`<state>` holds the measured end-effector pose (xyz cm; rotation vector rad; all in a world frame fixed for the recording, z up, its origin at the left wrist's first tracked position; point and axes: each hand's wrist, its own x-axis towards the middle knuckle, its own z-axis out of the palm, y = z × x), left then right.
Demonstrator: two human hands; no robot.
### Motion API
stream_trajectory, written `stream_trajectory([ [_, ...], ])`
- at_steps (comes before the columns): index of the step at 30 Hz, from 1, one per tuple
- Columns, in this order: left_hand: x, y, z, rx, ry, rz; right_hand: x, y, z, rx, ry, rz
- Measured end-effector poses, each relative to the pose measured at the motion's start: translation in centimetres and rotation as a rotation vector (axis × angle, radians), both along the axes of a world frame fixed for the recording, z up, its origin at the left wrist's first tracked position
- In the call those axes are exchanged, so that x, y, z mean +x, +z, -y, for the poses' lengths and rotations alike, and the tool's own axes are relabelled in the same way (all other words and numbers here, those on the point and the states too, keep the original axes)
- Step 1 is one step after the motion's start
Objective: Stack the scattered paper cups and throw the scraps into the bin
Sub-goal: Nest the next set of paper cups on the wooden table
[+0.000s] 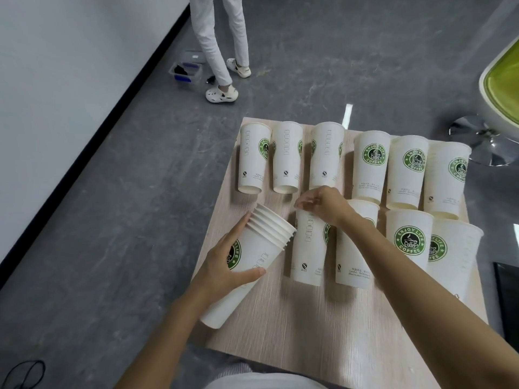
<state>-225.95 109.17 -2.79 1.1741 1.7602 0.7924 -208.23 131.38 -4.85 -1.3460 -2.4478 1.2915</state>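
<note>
**Handling properties.** The paper cups [371,167] are judged light, thin-walled and easily crushed, and the coated wall is likely slippery. The rolled rim is the stiffest part. Take hold there, or spread the hand wide round the wall, using light pressure only. Nested cups stiffen one another, so a stack should tolerate a firmer hold than a single cup.

**Location.** The cups lie on their sides on the wood-grain tabletop [295,332], in a far row and a near row, bases toward the person. No bin and no scraps are in view.

**Left hand.** The left hand [224,262] grasps the nested stack [262,242], several cups deep, at the tabletop's left edge. The stack is tilted, with its rims up and away from the person. The hand is spread wide round the outermost wall below the rims, thumb on the near side and fingers on the far side.

**Right hand.** The right hand [327,204] reaches across to the loose cup [309,248] lying just beside the stack. Its fingertips [302,204] are curled close together at the cup's rim end and appear to pinch the rim, though the hand partly hides the contact.

**Caution.** Squeezing the rim out of round would likely hinder nesting.
</note>
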Motion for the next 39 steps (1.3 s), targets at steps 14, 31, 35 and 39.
stream_trajectory([
  [14,-0.8,0.6,1.4,0.045,0.025,0.063,2.1,3.3,1.0,-0.020,-0.257,-0.278],
  [31,-0.1,2.0,3.1,0.057,-0.111,0.028,6.4,8.8,3.2,0.242,-0.599,-0.739],
  [35,0.4,2.1,3.2,0.059,-0.135,0.018,4.7,9.1,6.0,0.135,-0.521,-0.817],
  [39,0.9,2.4,3.2,0.064,-0.140,0.006,3.5,8.9,8.8,0.082,-0.418,-0.777],
])
